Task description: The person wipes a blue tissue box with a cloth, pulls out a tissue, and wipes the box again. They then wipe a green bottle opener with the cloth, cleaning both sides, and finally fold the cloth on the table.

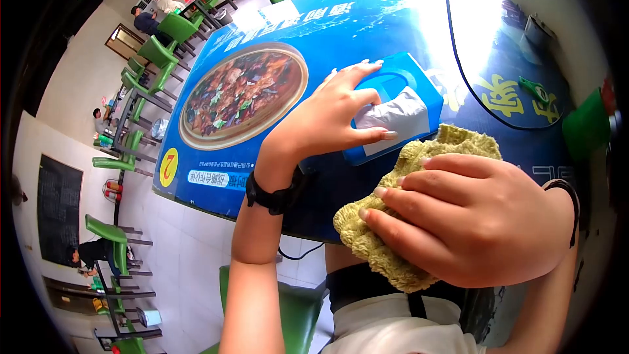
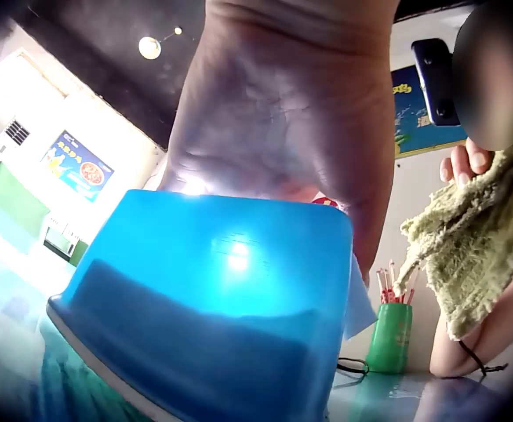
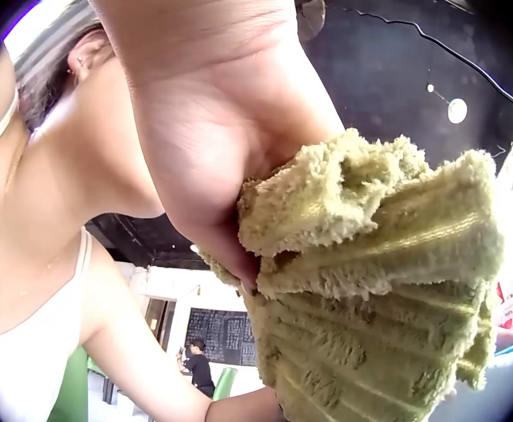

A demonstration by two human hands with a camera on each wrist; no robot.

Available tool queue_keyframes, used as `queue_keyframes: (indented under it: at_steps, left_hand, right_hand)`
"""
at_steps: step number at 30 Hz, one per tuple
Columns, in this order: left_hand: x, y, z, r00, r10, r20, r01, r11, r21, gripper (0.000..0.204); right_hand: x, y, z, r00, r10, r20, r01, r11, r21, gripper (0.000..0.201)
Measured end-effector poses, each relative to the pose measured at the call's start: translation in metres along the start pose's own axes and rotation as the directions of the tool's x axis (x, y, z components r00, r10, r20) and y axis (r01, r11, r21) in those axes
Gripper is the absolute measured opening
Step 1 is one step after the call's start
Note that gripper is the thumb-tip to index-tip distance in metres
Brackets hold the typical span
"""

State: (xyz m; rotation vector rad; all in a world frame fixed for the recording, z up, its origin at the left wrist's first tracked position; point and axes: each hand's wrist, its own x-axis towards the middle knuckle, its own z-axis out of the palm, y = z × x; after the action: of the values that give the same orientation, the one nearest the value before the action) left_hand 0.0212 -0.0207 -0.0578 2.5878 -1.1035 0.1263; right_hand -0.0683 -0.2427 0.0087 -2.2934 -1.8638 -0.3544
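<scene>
My left hand grips a blue tissue box from above, its fingers over the far part and the thumb by the near side. White tissue bulges from the box's top. In the left wrist view, the box's blue translucent wall fills the lower middle, below the palm. My right hand holds a thick, fluffy yellow-green cloth close to the table's near edge. Folded and bunched, the cloth hangs from the fingers in the right wrist view.
Printed with a food picture, the blue table lies under the box. A black cable crosses its right side near a small green object. A green cup of chopsticks stands at the right. One green chair is close below; seated people are farther left.
</scene>
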Motion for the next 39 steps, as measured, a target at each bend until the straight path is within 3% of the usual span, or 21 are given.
queue_keyframes:
  at_steps: [4,7,9,12,14,16,18,22,28,32,33,34,36,39]
  left_hand:
    - [0.002,0.002,0.000,1.000,0.016,-0.005,-0.017,0.999,-0.037,0.030]
    - [0.002,0.002,0.001,1.000,0.018,-0.007,-0.019,0.999,-0.035,0.030]
    - [0.003,-0.001,0.002,1.000,0.017,-0.003,-0.017,0.999,-0.040,0.034]
    - [0.008,-0.030,0.018,0.995,0.094,-0.027,-0.097,0.985,-0.141,0.030]
    - [0.012,-0.055,0.033,0.995,0.097,-0.023,-0.099,0.986,-0.137,0.028]
    - [0.002,0.001,-0.002,1.000,-0.006,0.008,0.006,1.000,-0.022,0.027]
    - [0.000,0.001,-0.002,1.000,-0.017,0.004,0.018,1.000,-0.020,0.027]
    - [-0.001,0.008,-0.003,0.998,-0.061,0.013,0.061,0.997,-0.037,0.029]
    - [0.001,-0.005,0.002,1.000,-0.024,0.020,0.027,0.992,-0.122,0.031]
    - [0.002,-0.003,0.002,0.995,-0.073,0.060,0.082,0.986,-0.149,0.035]
    - [0.001,-0.003,0.000,0.998,-0.036,0.054,0.037,0.999,-0.020,0.038]
    - [0.002,0.003,-0.001,0.998,-0.058,0.015,0.059,0.997,-0.055,0.039]
    - [0.000,0.008,-0.001,0.988,-0.141,0.069,0.149,0.980,-0.130,0.040]
    - [0.002,0.007,0.002,0.993,-0.110,0.045,0.112,0.993,-0.048,0.040]
  right_hand:
    - [-0.006,-0.006,0.002,0.993,0.024,-0.112,-0.032,0.997,-0.068,0.027]
    - [0.000,-0.019,-0.008,0.923,0.164,-0.347,-0.193,0.980,-0.052,0.023]
    - [0.009,-0.031,-0.015,0.816,0.292,-0.499,-0.318,0.947,0.035,0.022]
    - [0.030,-0.062,-0.030,0.561,0.699,-0.443,-0.743,0.661,0.103,0.025]
    - [0.024,-0.054,-0.032,0.639,0.642,-0.424,-0.665,0.738,0.117,0.024]
    - [0.027,-0.056,-0.024,0.631,0.587,-0.507,-0.646,0.760,0.076,0.018]
    - [0.029,-0.057,-0.016,0.703,0.460,-0.542,-0.551,0.834,-0.008,0.020]
    - [0.029,-0.050,-0.004,0.866,0.204,-0.458,-0.300,0.943,-0.147,0.025]
    - [0.025,-0.032,0.000,0.939,0.002,-0.344,-0.089,0.967,-0.238,0.032]
    - [0.015,0.003,-0.004,0.949,0.007,-0.316,-0.116,0.938,-0.326,0.036]
    - [0.012,0.016,-0.002,0.949,0.027,-0.315,-0.143,0.926,-0.350,0.038]
    - [0.010,0.030,0.001,0.949,0.058,-0.308,-0.174,0.916,-0.362,0.039]
    - [0.007,0.060,0.013,0.949,0.168,-0.266,-0.253,0.912,-0.324,0.049]
    - [0.008,0.092,0.025,0.938,0.234,-0.255,-0.315,0.881,-0.353,0.058]
